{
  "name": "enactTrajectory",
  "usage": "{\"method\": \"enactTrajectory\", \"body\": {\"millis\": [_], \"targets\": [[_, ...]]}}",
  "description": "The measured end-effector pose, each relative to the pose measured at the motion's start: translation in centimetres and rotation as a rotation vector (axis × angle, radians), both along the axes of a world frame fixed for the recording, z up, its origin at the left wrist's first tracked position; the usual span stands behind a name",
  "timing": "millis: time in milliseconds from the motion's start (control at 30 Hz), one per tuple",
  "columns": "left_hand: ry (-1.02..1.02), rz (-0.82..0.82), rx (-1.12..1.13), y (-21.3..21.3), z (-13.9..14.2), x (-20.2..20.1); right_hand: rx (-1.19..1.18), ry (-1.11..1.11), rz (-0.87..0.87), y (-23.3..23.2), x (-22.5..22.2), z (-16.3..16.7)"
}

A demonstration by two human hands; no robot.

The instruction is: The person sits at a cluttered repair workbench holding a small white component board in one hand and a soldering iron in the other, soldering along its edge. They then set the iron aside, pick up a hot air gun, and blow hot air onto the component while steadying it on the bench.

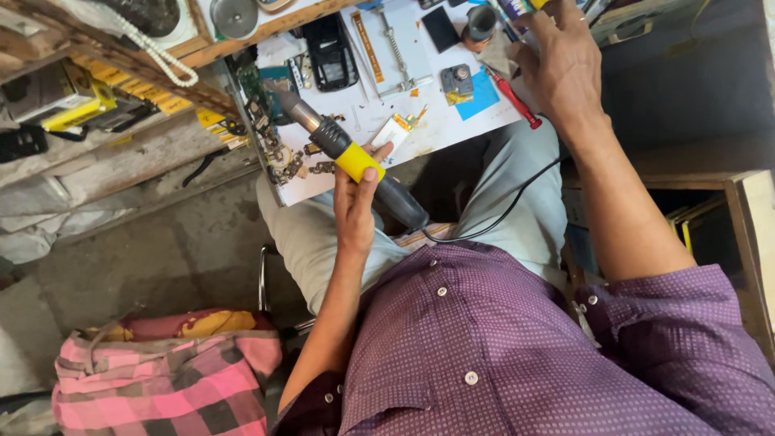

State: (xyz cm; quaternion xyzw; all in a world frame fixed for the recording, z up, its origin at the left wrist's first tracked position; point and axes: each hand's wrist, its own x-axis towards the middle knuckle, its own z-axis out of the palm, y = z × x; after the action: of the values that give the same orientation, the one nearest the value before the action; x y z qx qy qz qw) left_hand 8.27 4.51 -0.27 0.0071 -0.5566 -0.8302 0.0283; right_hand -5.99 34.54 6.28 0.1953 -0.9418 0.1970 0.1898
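Observation:
My left hand (pixel 353 211) is shut on a hot-air gun (pixel 379 182) with a black body, a yellow collar and a metal nozzle (pixel 297 111). The nozzle points out over the left part of a white work board (pixel 436 129) that lies across my lap. A small white flat part (pixel 390 132) lies on the board just beyond my left thumb. My right hand (pixel 559 69) reaches over the board's far right corner, fingers at the frame's top edge by a yellow-tipped thing (pixel 538 3); the grip is hidden. The gun's black cable (pixel 517 202) runs across my thigh.
On the board lie a black phone (pixel 329 52), a red screwdriver (pixel 513 99), a blue pad (pixel 483 97), a metal clamp tool (pixel 395 52) and several circuit boards (pixel 270 93). A cluttered shelf with yellow boxes (pixel 77 97) stands left. A pink checked bag (pixel 161 379) sits low left.

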Motion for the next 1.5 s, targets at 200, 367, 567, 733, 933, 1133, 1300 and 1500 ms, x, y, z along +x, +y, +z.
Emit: {"method": "enactTrajectory", "body": {"millis": [200, 367, 567, 733, 933, 1133, 1300, 1500], "targets": [[-0.006, -0.045, 0.024, 0.1, -0.2, -0.2, 0.008, 0.023, 0.01, -0.1, -0.7, -0.3], [0.008, -0.049, -0.001, 0.3, 0.2, -0.3, -0.068, 0.026, 0.028, 1.1, 0.0, 2.3], [0.007, -0.054, -0.057, 0.2, 0.2, -0.4, -0.679, -0.271, 0.019, 3.1, 2.9, 4.7], [-0.012, -0.051, -0.043, 0.1, 0.4, -0.5, -0.928, -0.503, -0.097, 5.2, 6.2, 5.0], [0.001, -0.032, -0.139, 0.1, 0.7, -0.6, -1.008, -0.508, -0.067, 4.2, 10.2, 5.5], [-0.037, -0.011, -0.181, 0.0, 1.4, -0.6, -0.776, -0.759, -0.178, -2.8, 12.8, 5.6], [-0.041, -0.014, -0.218, -0.4, 2.1, -0.7, -0.395, -0.521, -0.084, -6.7, 12.9, 5.6], [-0.024, -0.02, -0.179, -0.5, 2.2, -0.7, -0.325, -0.467, -0.051, -7.9, 12.1, 5.4]]}}
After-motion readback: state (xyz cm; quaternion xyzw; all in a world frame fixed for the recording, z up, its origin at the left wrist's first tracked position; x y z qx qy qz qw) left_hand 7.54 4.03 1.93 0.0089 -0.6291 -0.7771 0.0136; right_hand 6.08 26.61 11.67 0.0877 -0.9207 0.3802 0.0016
